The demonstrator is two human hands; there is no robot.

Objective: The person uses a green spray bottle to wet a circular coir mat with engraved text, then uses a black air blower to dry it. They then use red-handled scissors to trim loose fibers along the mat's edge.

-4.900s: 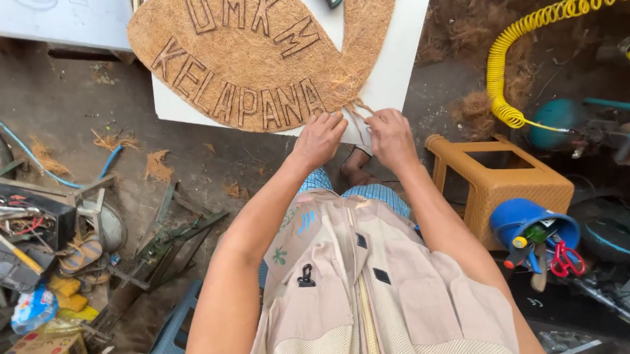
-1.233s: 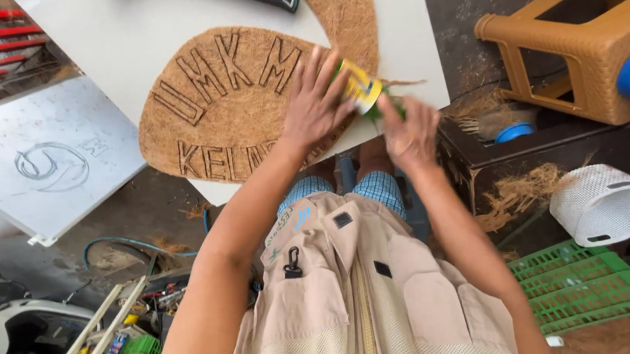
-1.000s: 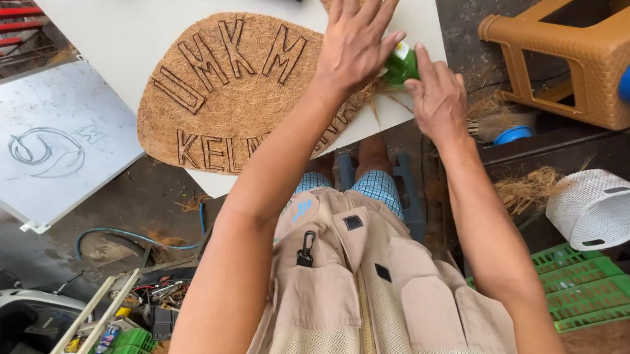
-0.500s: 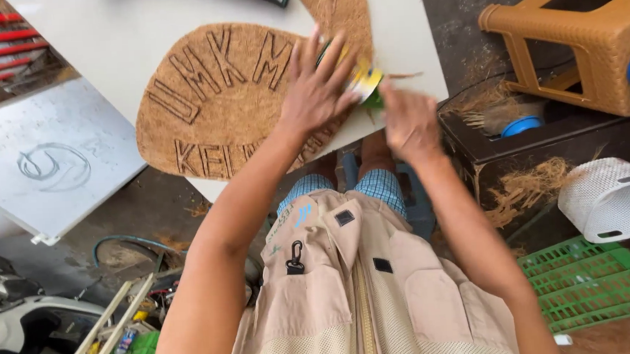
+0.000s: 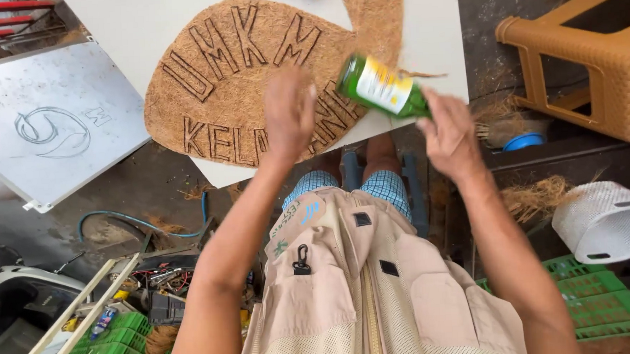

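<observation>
My right hand (image 5: 449, 130) grips a small green bottle (image 5: 383, 87) with a yellow and white label, tilted so its far end points up and left. The bottle hangs above the lower right edge of a brown coir mat (image 5: 254, 73) with letters burnt into it. That mat lies on a white board (image 5: 146, 28). My left hand (image 5: 289, 113) hovers cupped over the mat's lower part, just left of the bottle, holding nothing that I can see.
A grey metal sheet (image 5: 51, 132) with a drawn outline lies left. An orange plastic stool (image 5: 593, 59) stands at the upper right, a white basket (image 5: 606, 221) and green crates (image 5: 603, 299) at the lower right. Tools and wires (image 5: 150, 290) clutter the lower left floor.
My right hand has lifted the green bottle off the mat edge and tipped it toward my left hand. My left hand has risen from flat on the mat to a cupped pose.
</observation>
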